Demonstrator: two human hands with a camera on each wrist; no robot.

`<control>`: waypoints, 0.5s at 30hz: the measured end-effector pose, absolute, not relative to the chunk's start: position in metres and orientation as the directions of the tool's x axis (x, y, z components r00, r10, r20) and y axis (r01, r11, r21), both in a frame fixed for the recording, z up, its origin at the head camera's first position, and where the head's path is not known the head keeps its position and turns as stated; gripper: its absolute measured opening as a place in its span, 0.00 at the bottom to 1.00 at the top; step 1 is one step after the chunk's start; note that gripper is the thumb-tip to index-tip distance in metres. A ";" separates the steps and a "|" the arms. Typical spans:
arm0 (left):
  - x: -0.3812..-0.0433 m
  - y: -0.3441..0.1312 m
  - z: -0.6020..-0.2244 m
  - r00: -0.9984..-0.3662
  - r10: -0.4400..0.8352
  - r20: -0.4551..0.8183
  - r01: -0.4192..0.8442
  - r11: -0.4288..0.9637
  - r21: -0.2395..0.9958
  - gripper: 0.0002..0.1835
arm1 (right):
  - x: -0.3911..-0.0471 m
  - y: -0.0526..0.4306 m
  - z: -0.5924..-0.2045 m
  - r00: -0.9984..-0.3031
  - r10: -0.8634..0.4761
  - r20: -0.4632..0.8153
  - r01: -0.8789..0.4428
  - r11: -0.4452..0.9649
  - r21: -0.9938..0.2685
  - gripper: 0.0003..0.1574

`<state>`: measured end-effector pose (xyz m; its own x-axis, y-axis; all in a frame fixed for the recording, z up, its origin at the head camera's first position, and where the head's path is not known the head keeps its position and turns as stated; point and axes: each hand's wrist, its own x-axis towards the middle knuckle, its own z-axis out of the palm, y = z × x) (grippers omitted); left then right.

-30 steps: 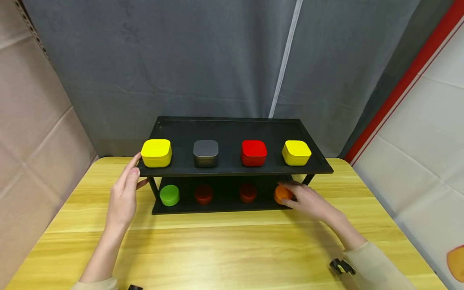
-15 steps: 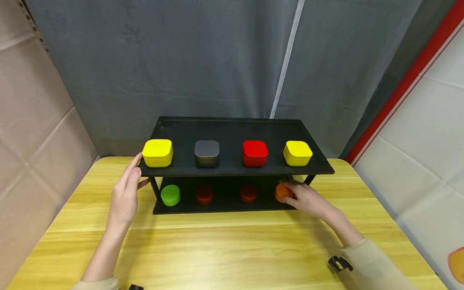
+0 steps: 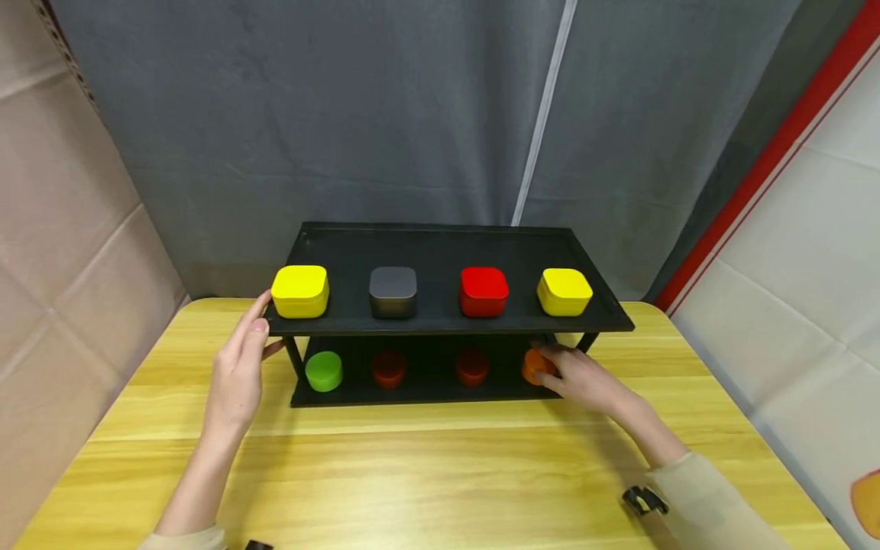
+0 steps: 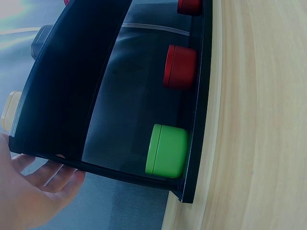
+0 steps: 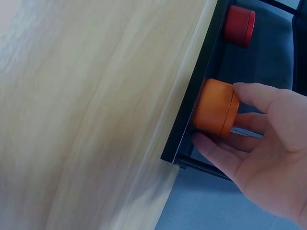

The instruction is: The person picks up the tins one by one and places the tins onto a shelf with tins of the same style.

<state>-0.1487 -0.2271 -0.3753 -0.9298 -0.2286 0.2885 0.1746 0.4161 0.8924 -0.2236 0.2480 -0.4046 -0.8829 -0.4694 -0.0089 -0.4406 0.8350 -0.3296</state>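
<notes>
A black two-tier rack (image 3: 440, 252) stands on the wooden table. My left hand (image 3: 236, 374) holds the left front corner of its upper shelf, thumb at the front edge, other fingers along the side and below. On the lower shelf at the right end sits an orange round tin (image 5: 216, 106). My right hand (image 3: 584, 374) grips that tin, thumb on one side and fingers around the other. Beside it on the same shelf are two dark red round tins (image 3: 471, 367) (image 3: 388, 370) and a green one (image 4: 168, 151) at the left end.
On the upper shelf stand a yellow square tin (image 3: 300, 292) at each end, with a dark grey one (image 3: 393, 292) and a red one (image 3: 484, 292) between them. A grey curtain (image 3: 412, 114) hangs behind; pale walls flank the table (image 3: 412, 473).
Both hands stay in place, on the rack and on the orange tin. The view shifts very slightly; nothing else moves.
</notes>
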 end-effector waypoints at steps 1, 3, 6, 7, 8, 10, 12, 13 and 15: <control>-0.149 -0.227 -0.376 -0.931 -0.226 0.287 0.174 0.416 0.893 0.26 | -0.223 0.249 -0.405 -0.883 -0.470 -0.007 -0.442 0.835 -0.327 0.36; -0.150 -0.226 -0.376 -0.933 -0.221 0.284 0.173 0.417 0.892 0.26 | -0.221 0.250 -0.406 -0.882 -0.471 -0.002 -0.445 0.835 -0.323 0.38; -0.150 -0.226 -0.376 -0.933 -0.221 0.283 0.172 0.418 0.892 0.26 | -0.219 0.249 -0.407 -0.882 -0.471 0.003 -0.448 0.836 -0.317 0.42; -0.150 -0.226 -0.376 -0.933 -0.221 0.283 0.171 0.418 0.892 0.26 | -0.218 0.249 -0.407 -0.882 -0.470 0.006 -0.449 0.838 -0.312 0.43; -0.150 -0.226 -0.376 -0.933 -0.222 0.283 0.171 0.418 0.892 0.26 | -0.218 0.249 -0.407 -0.882 -0.471 0.010 -0.450 0.837 -0.312 0.43; -0.149 -0.226 -0.376 -0.933 -0.224 0.282 0.169 0.417 0.893 0.26 | -0.217 0.247 -0.407 -0.881 -0.472 0.019 -0.454 0.834 -0.313 0.43; -0.149 -0.227 -0.376 -0.933 -0.224 0.281 0.170 0.415 0.894 0.26 | -0.215 0.246 -0.405 -0.873 -0.486 0.035 -0.473 0.826 -0.306 0.42; -0.149 -0.227 -0.377 -0.933 -0.224 0.282 0.171 0.415 0.894 0.26 | -0.214 0.246 -0.405 -0.867 -0.496 0.045 -0.486 0.821 -0.300 0.41; -0.149 -0.228 -0.377 -0.932 -0.224 0.283 0.172 0.414 0.894 0.26 | -0.212 0.244 -0.404 -0.852 -0.518 0.070 -0.515 0.809 -0.283 0.41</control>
